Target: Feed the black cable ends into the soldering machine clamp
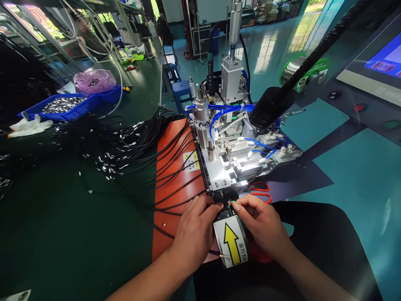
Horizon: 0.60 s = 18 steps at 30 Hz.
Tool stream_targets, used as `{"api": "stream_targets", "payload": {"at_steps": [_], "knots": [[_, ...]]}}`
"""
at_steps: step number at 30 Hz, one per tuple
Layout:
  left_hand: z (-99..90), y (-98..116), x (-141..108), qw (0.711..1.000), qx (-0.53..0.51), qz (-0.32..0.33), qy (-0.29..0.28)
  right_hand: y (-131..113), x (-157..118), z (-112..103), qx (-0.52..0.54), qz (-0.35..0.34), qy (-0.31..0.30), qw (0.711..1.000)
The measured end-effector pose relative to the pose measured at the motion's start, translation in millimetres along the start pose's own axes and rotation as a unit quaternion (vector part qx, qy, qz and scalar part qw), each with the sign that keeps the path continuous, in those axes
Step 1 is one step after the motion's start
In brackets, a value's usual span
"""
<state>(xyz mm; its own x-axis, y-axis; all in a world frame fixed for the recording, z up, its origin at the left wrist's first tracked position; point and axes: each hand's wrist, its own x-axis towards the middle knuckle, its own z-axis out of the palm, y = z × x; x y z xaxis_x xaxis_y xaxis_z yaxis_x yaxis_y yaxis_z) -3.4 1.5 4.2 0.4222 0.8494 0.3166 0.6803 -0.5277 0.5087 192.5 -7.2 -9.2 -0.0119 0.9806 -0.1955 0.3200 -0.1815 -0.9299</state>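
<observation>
My left hand (194, 223) is closed, its thumb and fingers pressing a black cable into the dark holder at the front edge of the machine (233, 156). Thin coloured wire ends (231, 202) stick out of that cable. My right hand (262, 218) pinches these wires between thumb and forefinger, just right of the left thumb. Below both hands is a curved white guide with a yellow arrow (231, 244). Another stripped wire end (224, 256) rests at its lower left. Several black cables (180, 179) run across the orange plate (161, 240) into the machine's edge.
Red-handled scissors (265, 197) lie right of the machine's front. A bundle of cables (140, 133), a blue tray (28, 113) of metal parts and a white glove (29, 125) occupy the green table. A wire spool (290, 71) and control panel (360, 90) stand right. A person sits far left.
</observation>
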Motion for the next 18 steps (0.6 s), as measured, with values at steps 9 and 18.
{"api": "stream_targets", "payload": {"at_steps": [9,18], "knots": [[2.7,-2.8,3.3,0.998,-0.029,0.028,0.04,-4.4,2.4,0.4,-0.011,-0.008,0.007,1.0],[5.5,-4.1,3.8,0.998,-0.035,0.032,0.048,-7.9,4.4,-0.6,-0.1,-0.035,0.023,0.994]]}}
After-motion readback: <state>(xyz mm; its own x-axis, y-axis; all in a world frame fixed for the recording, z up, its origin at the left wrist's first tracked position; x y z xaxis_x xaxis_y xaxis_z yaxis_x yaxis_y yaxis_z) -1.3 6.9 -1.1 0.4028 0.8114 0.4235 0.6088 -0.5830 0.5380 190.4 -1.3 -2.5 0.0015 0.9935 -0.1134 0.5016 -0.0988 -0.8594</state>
